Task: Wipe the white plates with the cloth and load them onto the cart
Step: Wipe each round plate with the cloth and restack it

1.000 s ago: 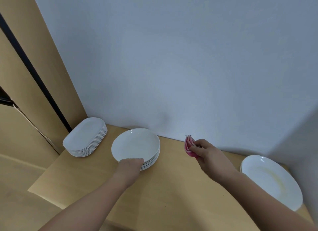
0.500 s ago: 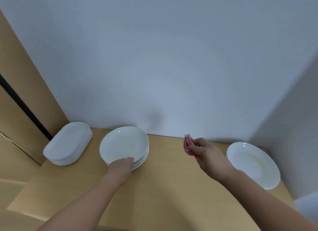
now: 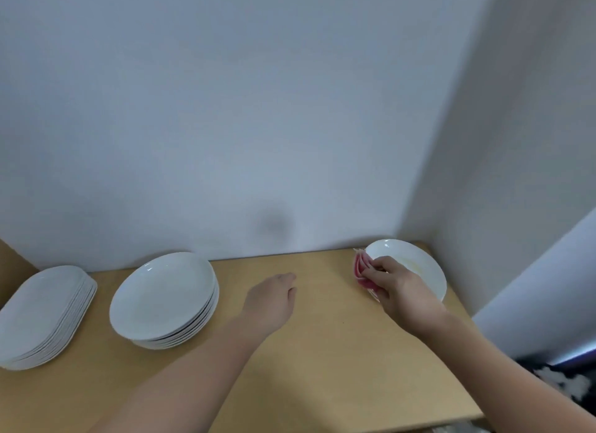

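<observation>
Fingers (image 3: 288, 278) of the left hand (image 3: 274, 300) hang loosely curled and hold nothing, low over the bare middle of the counter (image 3: 322, 368). To the right and a little farther back, the right hand (image 3: 403, 290) pinches a folded pink cloth (image 3: 361, 269) at the left rim of a single white plate (image 3: 416, 258); whether cloth and rim touch I cannot tell. A faint yellowish mark shows in that plate's well.

The step in hand looks like the start of wiping this plate. The next move probably calls for the left hand to steady or lift the rim while the cloth sweeps the well.

At centre left stands a stack of round plates (image 3: 161, 290), and at the far left edge of the frame a stack of oval plates (image 3: 45, 306), both near the back wall (image 3: 258, 110).

The single plate sits in the counter's right rear corner, close to the side wall and the right edge, so room is tight there. The open stretch lies between it and the round stack. No cart is in view.
</observation>
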A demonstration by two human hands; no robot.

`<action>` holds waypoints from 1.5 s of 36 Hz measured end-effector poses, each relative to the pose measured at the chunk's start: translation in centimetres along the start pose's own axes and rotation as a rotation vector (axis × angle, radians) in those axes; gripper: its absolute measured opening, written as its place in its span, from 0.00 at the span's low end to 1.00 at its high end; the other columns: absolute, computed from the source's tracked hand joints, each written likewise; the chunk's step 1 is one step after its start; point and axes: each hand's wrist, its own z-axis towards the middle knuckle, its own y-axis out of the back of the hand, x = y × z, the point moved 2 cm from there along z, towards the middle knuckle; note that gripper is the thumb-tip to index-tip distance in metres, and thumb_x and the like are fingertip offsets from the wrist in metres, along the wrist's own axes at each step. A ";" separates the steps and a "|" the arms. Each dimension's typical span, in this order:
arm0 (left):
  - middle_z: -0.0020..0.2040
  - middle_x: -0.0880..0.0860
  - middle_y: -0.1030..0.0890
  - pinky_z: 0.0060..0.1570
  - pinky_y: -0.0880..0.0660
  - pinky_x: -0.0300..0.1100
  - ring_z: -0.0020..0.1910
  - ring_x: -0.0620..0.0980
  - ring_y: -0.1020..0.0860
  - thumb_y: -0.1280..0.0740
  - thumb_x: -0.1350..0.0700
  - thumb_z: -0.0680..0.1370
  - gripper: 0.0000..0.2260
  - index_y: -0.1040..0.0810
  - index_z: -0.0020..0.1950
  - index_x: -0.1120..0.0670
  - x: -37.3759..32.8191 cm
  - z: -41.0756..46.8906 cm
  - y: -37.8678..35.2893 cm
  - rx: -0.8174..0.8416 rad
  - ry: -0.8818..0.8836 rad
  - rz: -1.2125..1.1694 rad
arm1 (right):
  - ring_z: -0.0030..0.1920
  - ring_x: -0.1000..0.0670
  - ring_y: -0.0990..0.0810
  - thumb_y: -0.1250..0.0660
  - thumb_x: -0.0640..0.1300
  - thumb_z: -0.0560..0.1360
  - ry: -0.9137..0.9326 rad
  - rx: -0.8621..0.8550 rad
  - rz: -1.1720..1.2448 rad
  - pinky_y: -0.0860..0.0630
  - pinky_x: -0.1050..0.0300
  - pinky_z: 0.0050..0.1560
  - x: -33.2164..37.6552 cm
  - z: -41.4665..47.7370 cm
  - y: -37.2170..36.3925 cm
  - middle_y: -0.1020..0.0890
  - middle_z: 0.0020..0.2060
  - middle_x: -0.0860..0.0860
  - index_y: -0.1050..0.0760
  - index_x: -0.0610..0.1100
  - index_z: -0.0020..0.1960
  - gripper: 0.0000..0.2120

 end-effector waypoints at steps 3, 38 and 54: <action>0.52 0.51 0.19 0.40 0.28 0.44 0.51 0.54 0.21 0.43 0.51 0.81 0.11 0.25 0.57 0.53 -2.9 1.2 -1.6 0.032 0.023 -0.071 | 0.50 0.49 0.19 0.35 0.29 0.75 -0.053 -0.030 -0.015 0.27 0.66 0.51 -2.3 -1.8 1.5 0.21 0.52 0.47 0.19 0.42 0.58 0.16; 0.31 0.60 0.19 0.39 0.19 0.45 0.32 0.60 0.18 0.42 0.64 0.72 0.10 0.24 0.33 0.60 -15.1 11.7 -11.7 0.289 0.642 -0.542 | 0.51 0.43 0.21 0.36 0.28 0.73 -0.113 0.074 -0.019 0.21 0.49 0.49 -18.2 -5.9 5.6 0.22 0.52 0.44 0.20 0.40 0.58 0.16; 0.44 0.58 0.21 0.47 0.19 0.57 0.46 0.62 0.19 0.41 0.68 0.73 0.05 0.28 0.42 0.60 -16.3 12.8 -9.8 0.232 0.679 -0.727 | 0.53 0.44 0.23 0.36 0.31 0.75 -0.121 0.110 -0.020 0.23 0.51 0.52 -18.2 -5.1 5.7 0.22 0.56 0.44 0.21 0.41 0.61 0.16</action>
